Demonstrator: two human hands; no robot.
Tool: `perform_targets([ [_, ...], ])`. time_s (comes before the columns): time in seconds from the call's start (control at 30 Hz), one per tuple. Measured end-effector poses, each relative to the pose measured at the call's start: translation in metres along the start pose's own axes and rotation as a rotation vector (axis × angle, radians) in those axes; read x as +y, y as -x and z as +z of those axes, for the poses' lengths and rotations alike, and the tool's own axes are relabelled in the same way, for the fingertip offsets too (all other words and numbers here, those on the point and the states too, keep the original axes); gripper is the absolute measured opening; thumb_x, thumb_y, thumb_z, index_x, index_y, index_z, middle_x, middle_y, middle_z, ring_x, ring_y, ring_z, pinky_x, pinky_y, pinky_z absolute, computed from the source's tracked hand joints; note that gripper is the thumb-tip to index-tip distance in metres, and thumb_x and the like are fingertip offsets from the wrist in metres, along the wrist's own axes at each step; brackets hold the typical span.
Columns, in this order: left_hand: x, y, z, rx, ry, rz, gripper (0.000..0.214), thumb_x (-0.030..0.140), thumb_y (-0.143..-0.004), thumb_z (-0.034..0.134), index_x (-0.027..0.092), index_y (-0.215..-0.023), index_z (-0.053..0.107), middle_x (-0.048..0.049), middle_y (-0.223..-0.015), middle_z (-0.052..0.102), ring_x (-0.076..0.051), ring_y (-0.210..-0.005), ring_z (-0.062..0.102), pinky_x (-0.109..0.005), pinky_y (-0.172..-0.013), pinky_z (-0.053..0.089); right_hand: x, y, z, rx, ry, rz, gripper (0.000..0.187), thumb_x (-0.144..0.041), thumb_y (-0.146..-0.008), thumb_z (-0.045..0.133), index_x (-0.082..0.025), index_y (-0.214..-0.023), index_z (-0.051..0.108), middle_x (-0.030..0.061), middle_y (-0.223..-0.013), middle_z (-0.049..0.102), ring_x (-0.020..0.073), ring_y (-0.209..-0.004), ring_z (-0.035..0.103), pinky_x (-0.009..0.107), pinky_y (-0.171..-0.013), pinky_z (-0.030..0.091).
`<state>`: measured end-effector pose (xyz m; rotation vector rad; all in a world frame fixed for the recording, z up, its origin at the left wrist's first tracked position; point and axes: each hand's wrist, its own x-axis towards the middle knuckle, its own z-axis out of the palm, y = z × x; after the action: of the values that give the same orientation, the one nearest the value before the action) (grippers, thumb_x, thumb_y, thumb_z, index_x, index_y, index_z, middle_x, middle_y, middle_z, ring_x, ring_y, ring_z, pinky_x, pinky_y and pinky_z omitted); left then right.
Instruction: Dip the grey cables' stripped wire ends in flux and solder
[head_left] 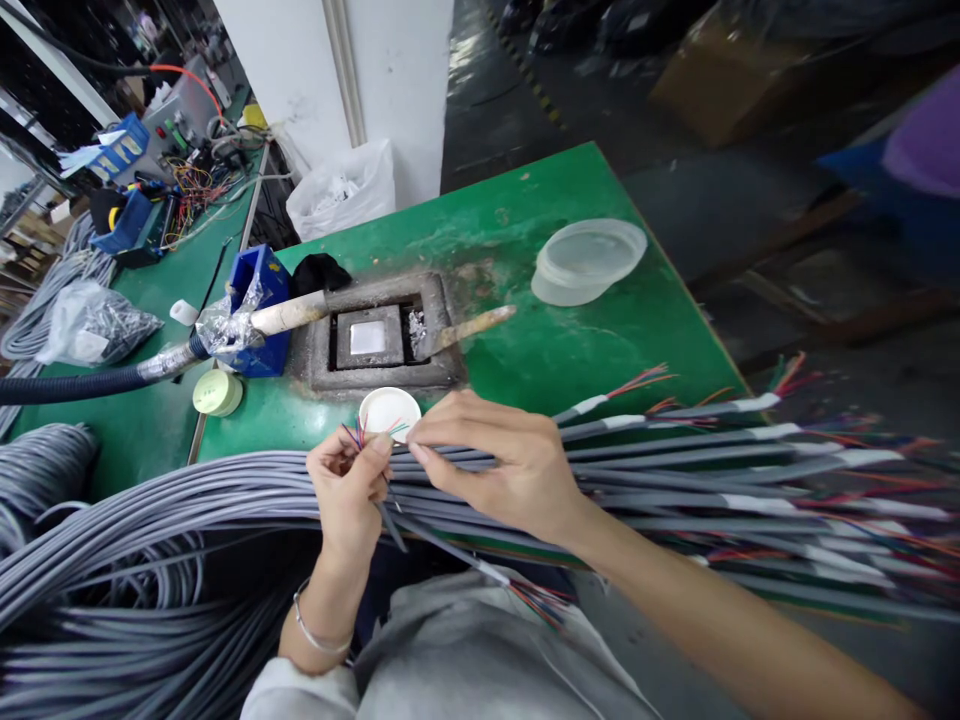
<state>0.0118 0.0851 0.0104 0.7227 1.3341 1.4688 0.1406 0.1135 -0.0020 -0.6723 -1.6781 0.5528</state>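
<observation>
One wire bunch (397, 428), one white tub (385, 407)
Left hand (349, 488), at the tub's seven o'clock, pinches the bunch; can't tell if right hand (510, 465) grips.

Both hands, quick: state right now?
Left hand: closed, pinching thin colored wires.
Right hand: thumb and forefinger nearly together near those wires; hold cannot be told.

The left hand (349, 490) pinches thin colored wires (362, 433) near a small white cup (389, 402) on a green table (510, 240). The right hand (501, 460) is close beside it, maybe holding some too; it's hard to see. Many gray cables (247, 478) run behind both.
</observation>
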Motion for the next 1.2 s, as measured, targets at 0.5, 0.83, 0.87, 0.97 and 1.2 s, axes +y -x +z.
perform_targets([
  [0.5, 0.007, -0.002, -0.004, -0.013, -0.008, -0.064, 0.039, 0.037, -0.047, 0.079, 0.015, -0.044, 0.047, 0.0084, -0.033, 0.033, 0.0, -0.028, 0.022, -0.013, -0.027, 0.014, 0.002, 0.0, 0.0, 0.03, 0.146, -0.192, 0.016, -0.007, -0.077, 0.063, -0.02, -0.087, 0.062, 0.005, -0.073, 0.066, 0.0162, -0.068, 0.056, 0.031, -0.06, 0.049],
  [0.83, 0.012, -0.004, -0.005, -0.002, -0.016, -0.127, 0.035, 0.033, -0.046, 0.076, 0.015, -0.043, 0.046, 0.0084, -0.032, 0.034, 0.0, -0.027, 0.021, -0.013, -0.027, 0.012, 0.002, 0.0, -0.004, 0.159, 0.256, -0.205, 0.017, -0.005, -0.078, 0.061, -0.021, -0.085, 0.059, 0.0035, -0.068, 0.062, 0.0153, -0.064, 0.053, 0.031, -0.056, 0.045],
  [0.87, 0.014, -0.004, -0.005, -0.014, -0.012, -0.151, 0.036, 0.033, -0.046, 0.076, 0.015, -0.043, 0.044, 0.0082, -0.032, 0.034, 0.001, -0.027, 0.02, -0.013, -0.027, 0.012, 0.003, 0.001, -0.003, 0.147, 0.285, -0.234, 0.017, -0.006, -0.078, 0.061, -0.021, -0.086, 0.06, 0.0036, -0.068, 0.063, 0.0154, -0.064, 0.053, 0.03, -0.055, 0.046],
  [0.97, 0.017, -0.005, -0.003, -0.056, 0.009, -0.206, 0.04, 0.034, -0.044, 0.076, 0.016, -0.042, 0.04, 0.0087, -0.031, 0.032, 0.001, -0.026, 0.018, -0.012, -0.027, 0.011, 0.003, 0.002, -0.002, 0.131, 0.348, -0.265, 0.018, -0.007, -0.078, 0.062, -0.023, -0.086, 0.062, 0.0029, -0.068, 0.065, 0.0155, -0.064, 0.054, 0.03, -0.055, 0.046],
  [1.2, 0.014, -0.006, -0.005, -0.087, -0.003, -0.204, 0.036, 0.033, -0.046, 0.076, 0.016, -0.042, 0.045, 0.0082, -0.032, 0.034, 0.001, -0.027, 0.018, -0.013, -0.027, 0.01, 0.005, 0.005, -0.003, 0.104, 0.317, -0.33, 0.02, -0.01, -0.082, 0.057, -0.025, -0.092, 0.064, 0.0012, -0.07, 0.068, 0.0149, -0.063, 0.052, 0.03, -0.056, 0.045],
])
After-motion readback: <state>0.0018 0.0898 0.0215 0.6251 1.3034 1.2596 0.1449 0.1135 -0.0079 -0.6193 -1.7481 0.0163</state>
